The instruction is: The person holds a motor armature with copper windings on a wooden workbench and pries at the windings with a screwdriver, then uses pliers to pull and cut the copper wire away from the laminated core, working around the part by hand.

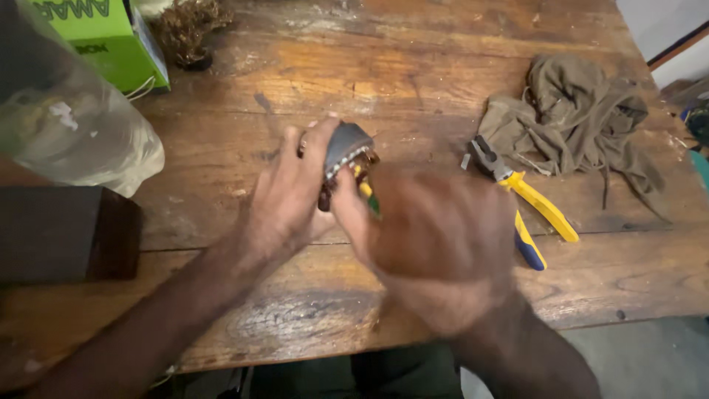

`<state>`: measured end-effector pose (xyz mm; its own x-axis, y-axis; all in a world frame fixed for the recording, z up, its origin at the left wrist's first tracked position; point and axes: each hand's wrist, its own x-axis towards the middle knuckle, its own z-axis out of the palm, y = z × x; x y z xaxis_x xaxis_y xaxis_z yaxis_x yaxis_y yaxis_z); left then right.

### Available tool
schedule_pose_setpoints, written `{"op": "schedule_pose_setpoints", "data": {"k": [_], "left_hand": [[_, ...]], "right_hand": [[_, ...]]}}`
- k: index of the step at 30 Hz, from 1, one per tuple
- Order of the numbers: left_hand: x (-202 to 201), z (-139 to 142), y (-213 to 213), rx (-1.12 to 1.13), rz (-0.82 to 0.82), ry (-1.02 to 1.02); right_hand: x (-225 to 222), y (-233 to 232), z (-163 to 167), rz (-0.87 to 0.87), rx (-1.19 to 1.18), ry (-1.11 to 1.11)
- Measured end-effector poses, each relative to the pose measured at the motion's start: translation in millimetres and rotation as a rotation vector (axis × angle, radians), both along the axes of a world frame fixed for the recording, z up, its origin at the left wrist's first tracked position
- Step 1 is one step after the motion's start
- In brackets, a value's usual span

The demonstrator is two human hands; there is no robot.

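Observation:
My left hand [292,193] grips a small grey metal part [344,146] with a toothed or beaded edge, held above the wooden table [244,96]. My right hand [436,240] is blurred with motion and closed around a thin tool with a yellow-green handle [365,191], whose tip meets the grey part. What lies beneath the part is hidden by my fingers.
Yellow-and-blue-handled pliers [528,203] lie right of my hands, beside a crumpled olive cloth [576,114]. A green box [111,37], a clear plastic bag [74,122] and a dark block [66,233] stand at the left. A brown dried clump [188,29] sits at the back.

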<state>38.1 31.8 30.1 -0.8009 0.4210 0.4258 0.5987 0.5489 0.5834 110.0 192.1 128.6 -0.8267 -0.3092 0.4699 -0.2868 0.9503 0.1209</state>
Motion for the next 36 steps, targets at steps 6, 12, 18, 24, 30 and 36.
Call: {"op": "schedule_pose_setpoints", "data": {"k": [6, 12, 18, 24, 30, 36], "left_hand": [[-5, 4, -4, 0.023, 0.028, -0.024], [-8, 7, -14, -0.023, 0.031, 0.210], [-5, 4, -22, -0.019, 0.122, 0.410], [-9, 13, -23, 0.015, 0.030, 0.404], [-9, 22, -29, 0.130, -0.080, 0.108], [-18, 12, -34, 0.168, -0.120, 0.098]], "right_hand": [[11, 24, -10, 0.049, -0.274, -0.095], [53, 100, -30, -0.033, -0.484, -0.162], [52, 140, -73, -0.324, -0.795, -0.210], [26, 128, -87, -0.285, -0.587, -0.118], [5, 102, -65, -0.059, -0.422, -0.020], [3, 47, -67, 0.383, -0.365, -0.009]]}}
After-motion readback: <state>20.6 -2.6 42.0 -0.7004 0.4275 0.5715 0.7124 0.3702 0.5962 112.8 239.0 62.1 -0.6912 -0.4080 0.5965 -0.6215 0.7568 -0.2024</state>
